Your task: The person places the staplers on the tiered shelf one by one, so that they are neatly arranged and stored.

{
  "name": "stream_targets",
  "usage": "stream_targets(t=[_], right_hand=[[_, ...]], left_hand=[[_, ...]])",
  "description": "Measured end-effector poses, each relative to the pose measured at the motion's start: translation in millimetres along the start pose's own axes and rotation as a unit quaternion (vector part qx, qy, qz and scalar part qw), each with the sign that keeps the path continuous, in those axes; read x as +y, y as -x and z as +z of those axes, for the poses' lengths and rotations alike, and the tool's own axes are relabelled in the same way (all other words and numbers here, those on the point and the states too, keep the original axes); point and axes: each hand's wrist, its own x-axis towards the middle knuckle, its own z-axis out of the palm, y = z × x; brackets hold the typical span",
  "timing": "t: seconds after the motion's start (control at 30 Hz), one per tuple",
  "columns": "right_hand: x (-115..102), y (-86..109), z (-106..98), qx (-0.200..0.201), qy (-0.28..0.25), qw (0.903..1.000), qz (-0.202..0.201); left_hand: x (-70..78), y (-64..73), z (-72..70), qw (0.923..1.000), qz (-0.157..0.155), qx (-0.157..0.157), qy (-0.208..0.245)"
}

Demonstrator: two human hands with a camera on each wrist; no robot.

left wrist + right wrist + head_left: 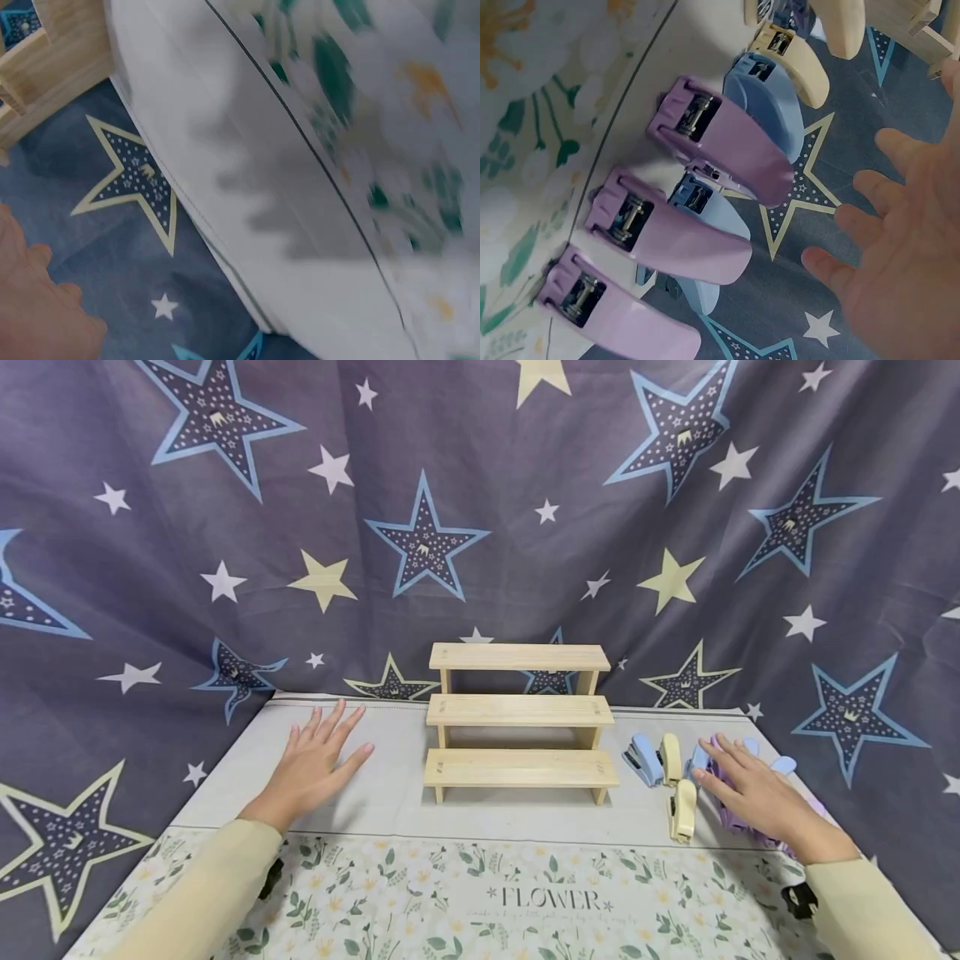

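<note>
My left hand [307, 768], fingers spread and palm down, is over the white part of the tablecloth, left of a three-tier wooden stand [521, 710]. It holds nothing. My right hand [765, 797] stretches out over a group of small staplers at the right, with nothing in its fingers. Beside it are a blue stapler [643, 760], a cream stapler [670, 758] and another cream stapler [682, 812] closer to the front. The right wrist view shows purple staplers [679, 240] and blue staplers [765, 101] in rows, partly hidden under the hand in the head view.
The tablecloth has a floral front half [360, 893] with the word FLOWER on it. Behind and at both sides hangs a dark curtain [495, 435] patterned with stars, close behind the stand. The stand's tiers hold nothing.
</note>
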Motion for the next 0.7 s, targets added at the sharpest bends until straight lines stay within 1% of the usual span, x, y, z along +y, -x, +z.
stream_targets(t=[0.17, 0.27, 0.4, 0.57, 0.7], right_hand=[[-2.4, 2.4, 0.1, -0.004, -0.026, 0.9996, -0.001], [-4.0, 3.2, 0.8, -0.002, -0.046, 0.9989, -0.006], [-5.6, 3.9, 1.3, 0.010, -0.068, 0.9974, -0.021], [-7.6, 4.5, 1.5, 0.030, -0.060, 0.9971, -0.037], [-9.4, 5.1, 2.2, 0.029, -0.056, 0.9972, -0.040]], left_hand=[[8.1, -8.4, 6.5, 0.9989, -0.008, -0.007, 0.046], [12.5, -13.1, 10.3, 0.9980, -0.003, -0.010, 0.062], [16.8, -19.1, 16.8, 0.9968, 0.005, -0.011, 0.079], [23.3, -29.1, 26.7, 0.9926, 0.008, -0.011, 0.121], [31.1, -37.4, 32.2, 0.9872, 0.015, -0.007, 0.159]])
